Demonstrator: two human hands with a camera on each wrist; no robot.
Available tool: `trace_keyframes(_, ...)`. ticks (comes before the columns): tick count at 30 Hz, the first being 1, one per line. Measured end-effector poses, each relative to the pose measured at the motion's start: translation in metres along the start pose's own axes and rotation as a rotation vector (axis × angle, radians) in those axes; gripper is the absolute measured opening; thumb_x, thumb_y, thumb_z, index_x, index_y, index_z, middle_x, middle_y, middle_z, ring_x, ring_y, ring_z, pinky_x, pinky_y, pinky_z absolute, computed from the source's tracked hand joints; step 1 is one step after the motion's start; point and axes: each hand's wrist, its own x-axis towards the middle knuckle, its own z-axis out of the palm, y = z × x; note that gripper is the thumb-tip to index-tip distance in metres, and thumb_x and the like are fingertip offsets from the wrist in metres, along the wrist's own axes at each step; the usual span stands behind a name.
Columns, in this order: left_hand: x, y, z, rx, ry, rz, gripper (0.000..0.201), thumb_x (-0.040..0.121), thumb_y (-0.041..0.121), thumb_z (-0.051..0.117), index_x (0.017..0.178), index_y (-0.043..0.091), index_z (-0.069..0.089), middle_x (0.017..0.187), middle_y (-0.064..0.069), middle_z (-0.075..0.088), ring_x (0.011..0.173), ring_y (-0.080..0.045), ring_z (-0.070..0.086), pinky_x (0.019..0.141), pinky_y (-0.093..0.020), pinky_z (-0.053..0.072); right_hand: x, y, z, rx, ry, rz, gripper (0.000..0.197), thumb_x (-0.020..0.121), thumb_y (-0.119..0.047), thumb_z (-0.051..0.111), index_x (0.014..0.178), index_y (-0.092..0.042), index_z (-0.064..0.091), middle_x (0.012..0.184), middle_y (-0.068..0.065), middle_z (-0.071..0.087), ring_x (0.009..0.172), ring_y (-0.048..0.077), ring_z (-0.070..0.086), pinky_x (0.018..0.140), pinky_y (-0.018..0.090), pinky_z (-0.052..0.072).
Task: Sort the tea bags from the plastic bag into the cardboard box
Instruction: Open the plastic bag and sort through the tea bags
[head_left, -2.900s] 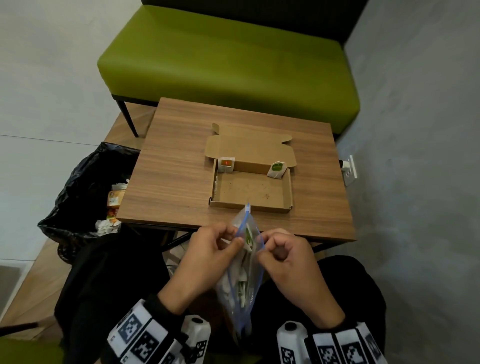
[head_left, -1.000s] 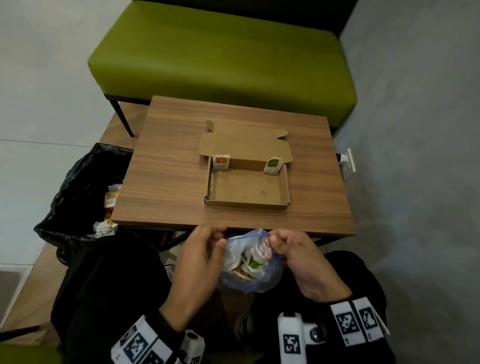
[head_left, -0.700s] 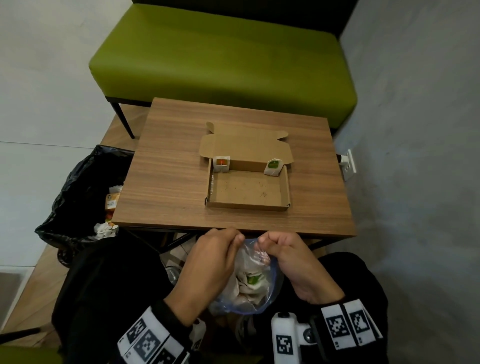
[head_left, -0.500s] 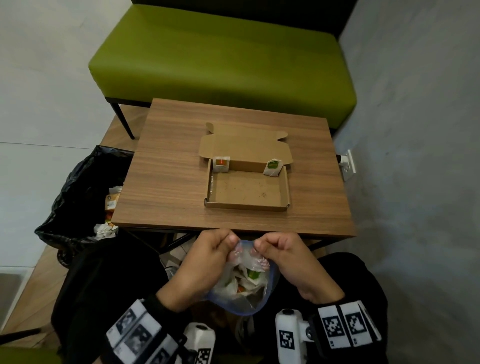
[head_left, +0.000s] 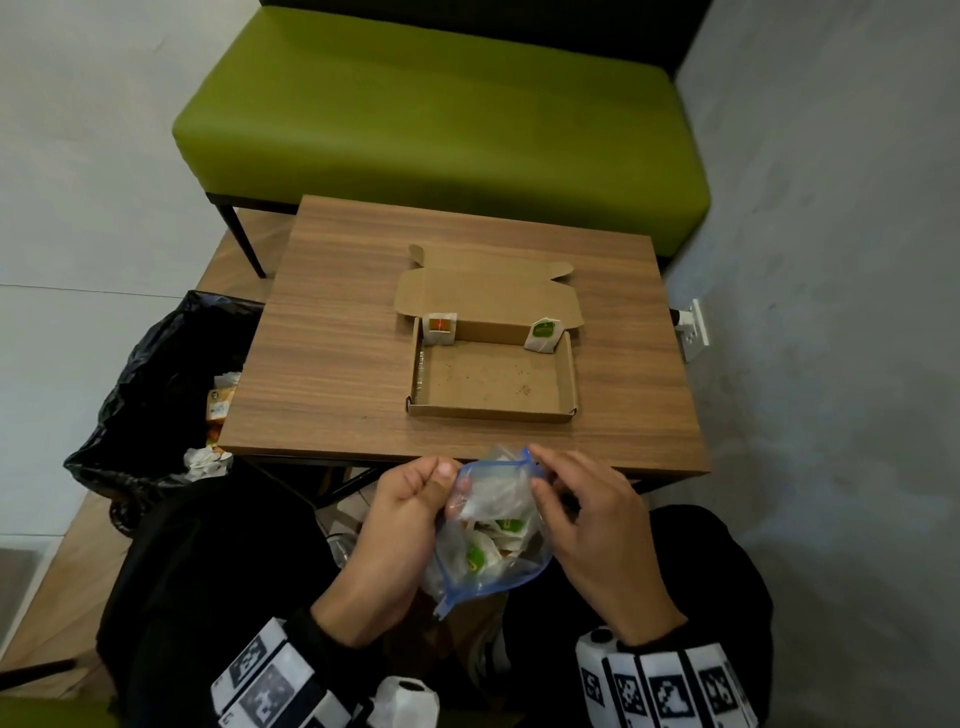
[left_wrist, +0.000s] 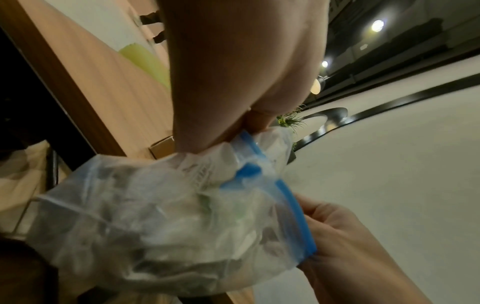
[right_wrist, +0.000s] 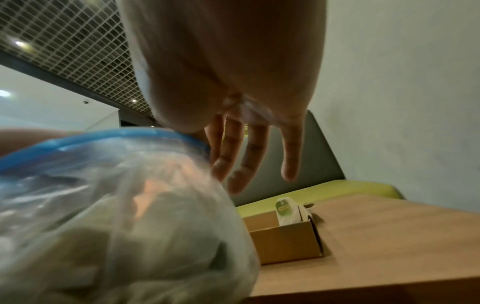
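Our left hand (head_left: 402, 519) still pinches the zip bag (head_left: 488, 535); our right hand (head_left: 592, 525) has let go, fingers straight, ready to pick a tea bag (head_left: 475, 558) for the cardboard box (head_left: 493, 410).

Tea bags (head_left: 480, 556) inside plastic bag (head_left: 519, 577): blurred, uncountable.

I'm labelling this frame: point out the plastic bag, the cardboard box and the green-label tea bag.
plastic bag (head_left: 488, 551), head view, clear side.
cardboard box (head_left: 491, 414), head view, near wall.
green-label tea bag (head_left: 543, 332), head view, its label.
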Motion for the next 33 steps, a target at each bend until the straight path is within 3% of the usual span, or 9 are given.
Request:
trace_keyframes(4,0.006,-0.001,-0.008,0.162,0.045,-0.004,0.036,0.101,0.02,0.048,0.084,-0.01,0.06,0.073,-0.021,0.058,0.068,-0.032,0.052,0.067,-0.038,0.046,0.002,0.003,0.003,0.171,-0.103,0.126,0.021,0.094,-0.028,0.049,0.091,-0.024,0.07,0.086,-0.014,0.066,0.081,0.005,0.061,0.077,0.037,0.051)
trace_keyframes(6,0.01,-0.003,-0.014,0.431,0.065,0.122,0.031,0.101,0.032,0.049,0.093,0.007,0.065,0.078,-0.018,0.062,0.074,-0.036,0.057,0.071,-0.044,0.05,0.005,0.0,0.003,0.361,-0.188,0.295,0.025,0.096,-0.021,0.052,0.076,-0.022,0.067,0.073,-0.01,0.065,0.069,0.005,0.058,0.067,0.031,0.047)
trace_keyframes(9,0.009,0.001,-0.016,0.899,-0.084,0.386,0.032,0.094,0.054,0.046,0.121,0.038,0.051,0.099,0.011,0.061,0.093,-0.004,0.058,0.081,-0.03,0.049,0.011,-0.01,0.004,0.613,-0.303,0.453,0.033,0.096,-0.013,0.051,0.064,-0.018,0.059,0.06,-0.002,0.05,0.059,0.012,0.045,0.06,0.031,0.036)
trace_keyframes(11,0.008,0.003,-0.014,1.127,-0.186,0.531,0.035,0.097,0.05,0.047,0.131,0.044,0.041,0.119,0.02,0.053,0.113,0.002,0.05,0.093,-0.028,0.04,0.016,-0.015,0.006,0.721,-0.362,0.474,0.026,0.092,-0.019,0.052,0.068,-0.016,0.06,0.064,0.0,0.051,0.064,0.013,0.046,0.062,0.028,0.037)
trace_keyframes(13,0.009,0.006,-0.011,1.235,-0.232,0.63,0.03,0.097,0.043,0.048,0.127,0.042,0.045,0.12,0.02,0.057,0.112,0.0,0.052,0.091,-0.028,0.039,0.02,-0.016,0.007,0.797,-0.416,0.482,0.022,0.094,-0.016,0.053,0.075,-0.011,0.063,0.075,0.001,0.057,0.073,0.012,0.054,0.068,0.022,0.043)
trace_keyframes(16,0.011,0.01,-0.009,1.18,-0.198,0.623,0.022,0.094,0.038,0.056,0.115,0.036,0.06,0.104,0.017,0.067,0.093,0.002,0.06,0.08,-0.026,0.048,0.025,-0.01,0.008,0.759,-0.444,0.443,0.022,0.098,-0.011,0.051,0.082,-0.003,0.065,0.091,0.0,0.054,0.087,0.011,0.057,0.077,0.023,0.044)
trace_keyframes(22,0.014,0.004,-0.002,0.992,0.067,0.431,0.016,0.094,0.025,0.062,0.107,0.021,0.069,0.09,0.01,0.069,0.08,-0.004,0.065,0.075,-0.03,0.055,0.015,0.0,0.028,0.323,-0.185,0.17,0.022,0.095,-0.041,0.053,0.109,-0.032,0.066,0.107,-0.01,0.048,0.11,0.009,0.048,0.093,0.022,0.042)
trace_keyframes(26,0.012,0.012,-0.003,0.7,0.233,0.381,0.013,0.095,0.023,0.06,0.103,0.019,0.069,0.068,0.005,0.069,0.062,-0.006,0.066,0.063,-0.03,0.058,0.012,0.005,0.033,0.307,0.004,0.307,0.014,0.091,-0.029,0.067,0.103,-0.022,0.068,0.096,-0.008,0.066,0.091,0.008,0.065,0.082,0.031,0.055)
trace_keyframes(33,0.024,0.018,-0.016,0.777,0.218,0.36,0.015,0.098,0.022,0.054,0.099,0.027,0.067,0.082,0.01,0.066,0.072,-0.006,0.063,0.067,-0.03,0.053,0.027,0.002,0.017,0.85,-0.352,0.602,0.032,0.103,-0.023,0.05,0.078,-0.016,0.07,0.074,-0.001,0.069,0.073,0.009,0.064,0.071,0.023,0.048)
